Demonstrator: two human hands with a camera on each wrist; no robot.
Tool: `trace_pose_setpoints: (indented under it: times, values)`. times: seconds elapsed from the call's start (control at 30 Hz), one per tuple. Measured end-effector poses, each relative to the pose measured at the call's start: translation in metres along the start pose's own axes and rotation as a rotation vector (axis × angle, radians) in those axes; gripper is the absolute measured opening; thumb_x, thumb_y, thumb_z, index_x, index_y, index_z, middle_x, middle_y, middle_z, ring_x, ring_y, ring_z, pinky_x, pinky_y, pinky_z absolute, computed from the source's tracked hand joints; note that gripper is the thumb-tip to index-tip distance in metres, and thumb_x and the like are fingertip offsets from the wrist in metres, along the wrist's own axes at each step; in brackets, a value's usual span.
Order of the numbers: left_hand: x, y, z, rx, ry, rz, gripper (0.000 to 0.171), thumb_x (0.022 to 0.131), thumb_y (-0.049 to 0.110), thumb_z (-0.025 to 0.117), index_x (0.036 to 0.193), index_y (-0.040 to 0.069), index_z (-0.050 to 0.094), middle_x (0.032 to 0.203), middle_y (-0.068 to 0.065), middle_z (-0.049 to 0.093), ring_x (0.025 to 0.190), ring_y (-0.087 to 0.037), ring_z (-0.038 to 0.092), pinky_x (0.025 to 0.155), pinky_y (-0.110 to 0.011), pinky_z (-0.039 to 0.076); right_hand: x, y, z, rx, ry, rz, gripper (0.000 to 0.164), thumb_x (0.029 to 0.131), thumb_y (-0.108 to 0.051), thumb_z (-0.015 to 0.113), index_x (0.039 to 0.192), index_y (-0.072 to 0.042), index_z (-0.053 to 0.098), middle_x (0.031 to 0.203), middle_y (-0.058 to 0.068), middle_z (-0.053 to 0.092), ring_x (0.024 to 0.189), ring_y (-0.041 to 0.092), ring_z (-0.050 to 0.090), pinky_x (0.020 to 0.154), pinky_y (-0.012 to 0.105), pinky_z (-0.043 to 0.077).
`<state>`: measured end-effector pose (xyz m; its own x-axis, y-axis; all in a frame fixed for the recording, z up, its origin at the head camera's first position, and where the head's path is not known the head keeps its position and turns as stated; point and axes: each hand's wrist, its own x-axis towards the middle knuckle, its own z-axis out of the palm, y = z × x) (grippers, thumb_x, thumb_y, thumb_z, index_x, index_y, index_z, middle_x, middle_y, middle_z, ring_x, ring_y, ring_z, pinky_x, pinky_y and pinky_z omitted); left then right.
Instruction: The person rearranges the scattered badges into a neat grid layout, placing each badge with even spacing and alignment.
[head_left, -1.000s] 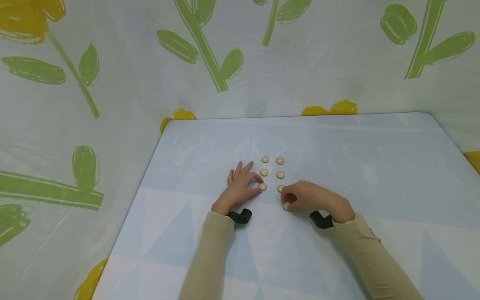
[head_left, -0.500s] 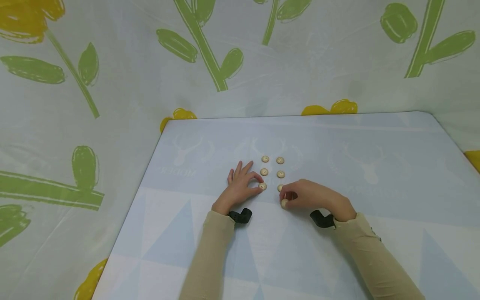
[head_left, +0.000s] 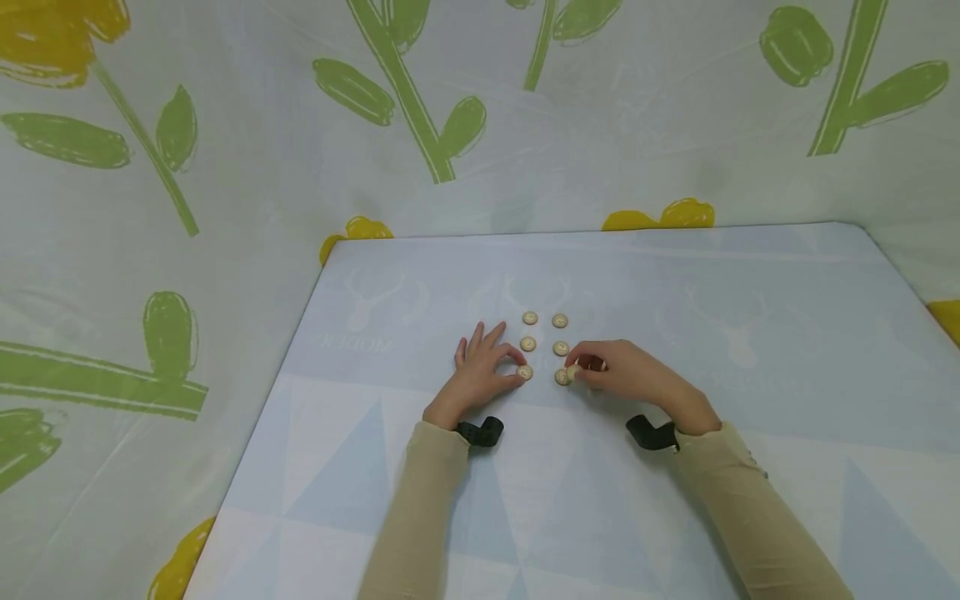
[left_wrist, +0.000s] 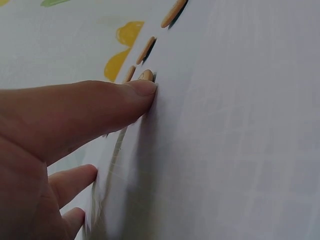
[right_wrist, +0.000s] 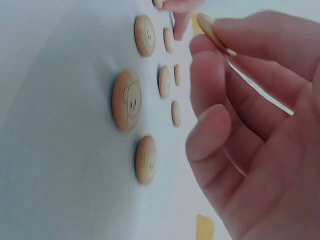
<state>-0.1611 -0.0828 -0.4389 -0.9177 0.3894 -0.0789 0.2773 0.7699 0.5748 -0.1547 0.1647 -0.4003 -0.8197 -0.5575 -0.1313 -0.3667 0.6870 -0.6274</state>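
Small round wooden buttons with a drawn face lie on the pale table. My left hand (head_left: 480,375) has thumb and index finger at either side of the nearest button (head_left: 526,372) of the left column, its other fingers spread. In the left wrist view the thumb tip partly covers that button (left_wrist: 146,75). My right hand (head_left: 626,375) pinches another button (right_wrist: 212,34) on edge between thumb and index finger. In the head view this one overlaps the nearest button (head_left: 561,377) of the right column.
Further buttons continue both columns away from me, such as one at the far left (head_left: 530,318) and one at the far right (head_left: 560,321). In the right wrist view, loose buttons (right_wrist: 127,100) lie near the right hand. A flower-printed curtain (head_left: 255,125) hangs beyond the table (head_left: 360,500).
My right hand has moved away from my body with its pinched button, from below the right column up to its nearest button. The left hand stays in place.
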Motion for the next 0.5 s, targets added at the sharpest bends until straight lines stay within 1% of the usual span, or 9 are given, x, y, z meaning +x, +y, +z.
trace_pose_setpoints:
  times: [0.1, 0.27, 0.5]
  values:
    - [0.001, -0.001, 0.0, 0.003, -0.005, -0.003, 0.017, 0.078, 0.035, 0.065, 0.093, 0.028, 0.06, 0.148, -0.002, 0.016, 0.134, -0.028, -0.006, 0.101, -0.051, -0.005, -0.001, 0.006, -0.003, 0.048, 0.042, 0.039, 0.017, 0.086, -0.022, 0.059, 0.102, -0.022, 0.059, 0.081, -0.003, 0.058, 0.071, 0.013, 0.053, 0.064, 0.03, 0.044]
    - [-0.001, 0.0, -0.001, -0.01, -0.003, -0.001, 0.017, 0.078, 0.034, 0.066, 0.092, 0.027, 0.06, 0.148, -0.002, 0.016, 0.134, -0.029, -0.006, 0.101, -0.052, -0.005, 0.0, 0.016, -0.006, 0.061, 0.095, 0.093, 0.019, 0.086, -0.027, 0.059, 0.105, -0.024, 0.059, 0.085, -0.004, 0.057, 0.077, 0.015, 0.051, 0.064, 0.03, 0.044]
    - [-0.002, 0.002, -0.003, -0.016, 0.004, 0.01, 0.016, 0.079, 0.032, 0.065, 0.092, 0.027, 0.06, 0.148, -0.003, 0.017, 0.134, -0.03, -0.005, 0.101, -0.052, -0.005, 0.001, 0.026, -0.012, 0.135, 0.156, 0.142, 0.019, 0.086, -0.025, 0.058, 0.105, -0.022, 0.06, 0.088, -0.001, 0.06, 0.078, 0.018, 0.052, 0.063, 0.032, 0.045]
